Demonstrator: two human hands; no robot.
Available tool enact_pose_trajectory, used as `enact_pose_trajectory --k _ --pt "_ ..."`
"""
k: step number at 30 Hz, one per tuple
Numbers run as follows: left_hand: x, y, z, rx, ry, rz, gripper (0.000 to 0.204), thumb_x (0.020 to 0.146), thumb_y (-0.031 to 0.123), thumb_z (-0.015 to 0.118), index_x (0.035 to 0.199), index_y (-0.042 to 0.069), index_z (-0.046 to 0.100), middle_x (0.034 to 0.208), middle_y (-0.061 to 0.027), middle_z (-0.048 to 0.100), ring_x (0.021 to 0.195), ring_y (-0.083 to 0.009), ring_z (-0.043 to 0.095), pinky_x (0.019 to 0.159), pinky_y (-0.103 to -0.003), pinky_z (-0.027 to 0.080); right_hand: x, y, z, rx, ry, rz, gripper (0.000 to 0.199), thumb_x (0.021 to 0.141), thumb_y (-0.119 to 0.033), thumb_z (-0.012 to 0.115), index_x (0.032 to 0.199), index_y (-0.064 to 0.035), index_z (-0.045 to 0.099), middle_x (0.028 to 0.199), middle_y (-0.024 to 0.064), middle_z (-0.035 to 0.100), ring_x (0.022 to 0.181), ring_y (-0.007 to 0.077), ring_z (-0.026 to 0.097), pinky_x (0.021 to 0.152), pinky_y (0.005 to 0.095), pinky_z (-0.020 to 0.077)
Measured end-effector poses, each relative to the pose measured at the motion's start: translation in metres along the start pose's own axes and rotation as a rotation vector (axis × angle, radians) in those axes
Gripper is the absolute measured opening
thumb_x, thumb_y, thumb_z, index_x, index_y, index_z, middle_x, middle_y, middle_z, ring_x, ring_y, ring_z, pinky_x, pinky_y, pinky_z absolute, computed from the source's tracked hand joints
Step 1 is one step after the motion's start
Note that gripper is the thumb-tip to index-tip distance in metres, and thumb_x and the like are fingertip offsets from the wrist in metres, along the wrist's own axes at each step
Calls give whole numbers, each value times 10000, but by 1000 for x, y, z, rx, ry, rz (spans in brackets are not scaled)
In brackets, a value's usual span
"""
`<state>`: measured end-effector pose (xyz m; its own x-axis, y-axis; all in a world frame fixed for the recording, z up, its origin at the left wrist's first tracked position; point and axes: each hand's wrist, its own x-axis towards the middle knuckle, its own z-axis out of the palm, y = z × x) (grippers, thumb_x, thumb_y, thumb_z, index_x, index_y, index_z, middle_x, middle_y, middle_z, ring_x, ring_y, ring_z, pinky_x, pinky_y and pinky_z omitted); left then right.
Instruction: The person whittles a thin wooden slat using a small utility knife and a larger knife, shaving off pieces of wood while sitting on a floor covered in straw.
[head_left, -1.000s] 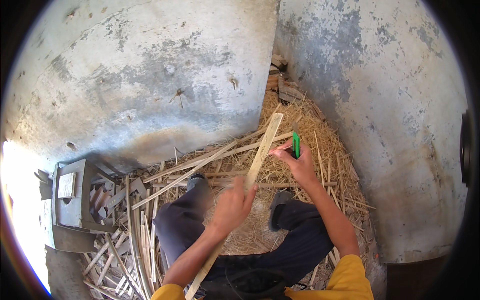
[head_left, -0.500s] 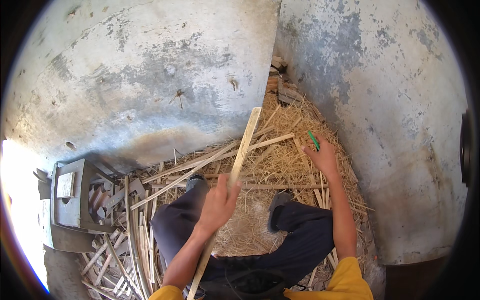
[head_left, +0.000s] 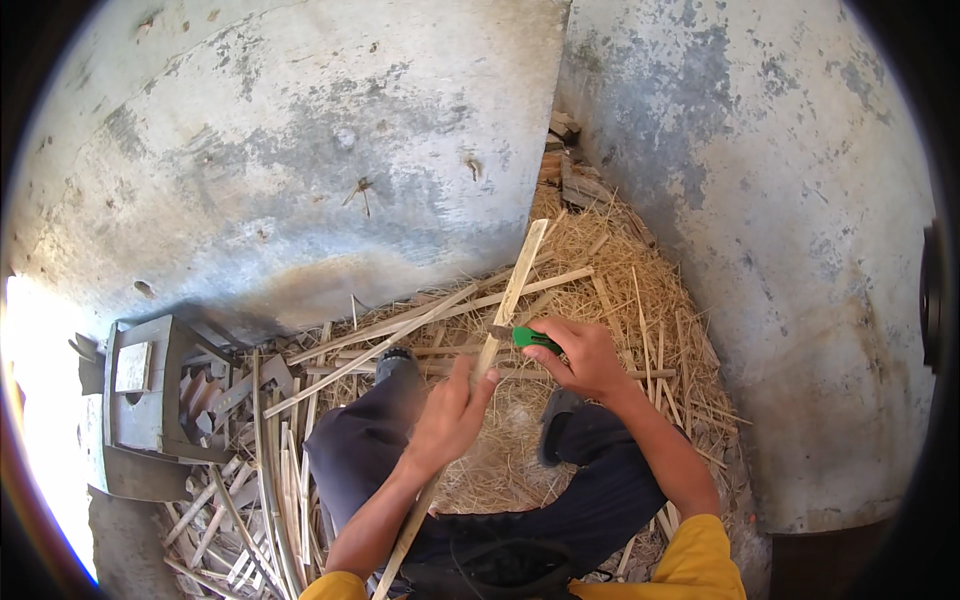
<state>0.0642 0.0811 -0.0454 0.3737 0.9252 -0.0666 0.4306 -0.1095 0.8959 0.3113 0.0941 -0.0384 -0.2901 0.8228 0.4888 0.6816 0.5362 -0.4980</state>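
Observation:
A long, flat wooden strip (head_left: 519, 278), likely bamboo, slants up from my lap toward the wall. My left hand (head_left: 447, 421) is closed around it near its middle. Just above that grip, my right hand (head_left: 582, 358) holds a green-handled utility knife (head_left: 527, 338) with its fingers wrapped round the handle. The knife's dark blade lies against the strip, across its face. Part of the handle is hidden by my right fingers.
Thin shavings (head_left: 590, 262) cover the floor around my feet. Loose strips (head_left: 292, 490) lie piled at the left, beside an overturned grey wooden stool-like frame (head_left: 140, 395). Stained walls (head_left: 300, 150) stand ahead and at the right, with broken wood pieces (head_left: 583, 188) in the corner.
My right hand has come left and down, bringing the knife onto the strip. The strip's upper end has shifted slightly right, with my left hand still gripping it.

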Motion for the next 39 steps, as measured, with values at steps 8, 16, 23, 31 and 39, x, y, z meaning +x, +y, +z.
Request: enact_pose_trajectory --k 8,16,23,31,39 --pt "-3 3 -5 -91 -9 12 361 1158 342 478 1147 -16 525 775 -224 603 760 -431 615 710 -494 447 -3 8 6 53 63 22 324 993 -288 777 1188 -28 781 1107 173 804 908 314 794 754 379 621" --pt "-4 -5 4 -6 60 116 277 1157 254 490 1116 -21 500 748 -261 584 731 -505 587 649 -555 409 -1 15 9 101 106 79 350 957 -311 808 1179 -40 808 1062 177 813 859 286 799 725 363 618" --pt "-3 -13 9 85 95 188 226 1134 194 529 1132 -31 505 732 -277 589 716 -518 600 613 -588 420 1 9 5 25 61 119 348 970 -291 796 1200 -29 805 1048 166 820 848 277 797 738 352 620" --pt "1 -30 15 347 96 298 236 1120 186 555 1139 -46 519 771 -247 597 663 -486 616 575 -578 473 15 47 -3 -97 295 209 368 1004 -370 748 1189 -59 818 887 151 809 663 235 746 587 348 552" --pt "-33 -19 10 396 9 238 287 1120 217 558 1153 -65 517 814 -254 584 646 -501 620 593 -583 489 19 111 -28 -139 314 654 521 1067 -502 631 1233 -37 797 931 151 792 784 256 732 723 406 562"
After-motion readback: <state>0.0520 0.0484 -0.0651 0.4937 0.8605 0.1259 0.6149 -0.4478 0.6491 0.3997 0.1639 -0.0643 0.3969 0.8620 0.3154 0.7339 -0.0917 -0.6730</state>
